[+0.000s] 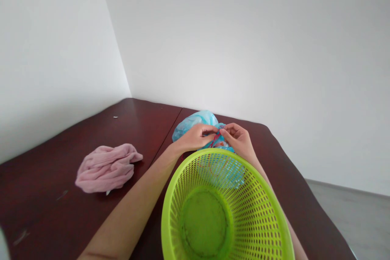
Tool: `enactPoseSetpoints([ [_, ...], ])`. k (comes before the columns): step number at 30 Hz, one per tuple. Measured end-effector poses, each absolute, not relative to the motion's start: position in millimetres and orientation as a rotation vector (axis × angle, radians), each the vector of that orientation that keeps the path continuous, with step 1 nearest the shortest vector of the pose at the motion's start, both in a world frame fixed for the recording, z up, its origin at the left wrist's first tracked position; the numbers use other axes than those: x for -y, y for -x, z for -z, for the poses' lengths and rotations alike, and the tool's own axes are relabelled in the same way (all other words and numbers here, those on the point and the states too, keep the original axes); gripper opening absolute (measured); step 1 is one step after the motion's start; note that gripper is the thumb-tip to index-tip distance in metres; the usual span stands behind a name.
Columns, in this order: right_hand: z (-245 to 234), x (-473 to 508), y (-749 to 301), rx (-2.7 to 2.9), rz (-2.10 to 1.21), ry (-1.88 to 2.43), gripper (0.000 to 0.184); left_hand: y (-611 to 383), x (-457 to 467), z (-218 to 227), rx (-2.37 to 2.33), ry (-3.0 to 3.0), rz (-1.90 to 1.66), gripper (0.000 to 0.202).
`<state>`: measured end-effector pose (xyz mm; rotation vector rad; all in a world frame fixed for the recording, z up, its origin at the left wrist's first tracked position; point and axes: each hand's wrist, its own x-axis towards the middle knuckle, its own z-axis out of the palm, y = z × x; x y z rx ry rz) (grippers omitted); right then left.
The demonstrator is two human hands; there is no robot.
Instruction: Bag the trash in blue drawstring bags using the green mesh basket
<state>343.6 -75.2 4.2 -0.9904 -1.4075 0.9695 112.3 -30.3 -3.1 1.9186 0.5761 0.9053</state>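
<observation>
A light blue plastic bag lies near the far edge of the table, with a red string at its gathered part. My left hand reaches in from the left, thumb and fingers pinched on the string. From the right, my right hand pinches the same string close to the left fingertips. Part of the bag is hidden behind my hands and the basket. Between my forearms stands a lime green plastic basket, tilted with its opening toward me and nothing visible inside.
A crumpled pink cloth rests left of my left forearm on the dark red-brown table. Small white scraps are scattered at the left. White walls border the table's far and left sides; pale floor shows at right.
</observation>
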Motion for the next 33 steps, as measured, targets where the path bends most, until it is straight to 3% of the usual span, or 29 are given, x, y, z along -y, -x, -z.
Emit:
enactPoseSetpoints([
  [6, 7.4, 69.0, -345.0, 1.501, -0.967, 0.981, 0.053, -112.7, 32.9, 3.5, -0.665, -1.975, -0.894, 0.041],
  [9, 15.2, 64.8, -346.3, 1.585, -0.914, 0.991, 0.041, -114.5, 27.9, 8.8, -0.738, -1.976, -0.988, 0.034],
  [14, 17.8, 64.6, -349.9, 1.7, -0.412, 1.141, 0.016, -111.6, 27.1, 7.8, -0.819, -2.078, -1.117, 0.029],
  [15, 17.1, 65.2, -351.1, 1.705, -0.282, 1.182, 0.016, -110.7, 28.6, 6.1, -0.821, -2.087, -1.118, 0.029],
  [19, 17.3, 63.3, -355.9, 1.854, -0.147, 1.259, 0.056, -109.9, 34.3, 1.4, -0.72, -2.115, -1.04, 0.021],
  [24, 22.2, 56.6, -357.2, 1.958, -0.177, 1.3, 0.021, -109.7, 36.1, 1.3, -0.643, -2.166, -0.959, 0.022],
  [33, 7.0, 69.6, -389.6, 1.706, 0.138, 1.518, 0.021, -78.7, 27.5, -13.8, -0.908, -2.199, -1.007, 0.02],
])
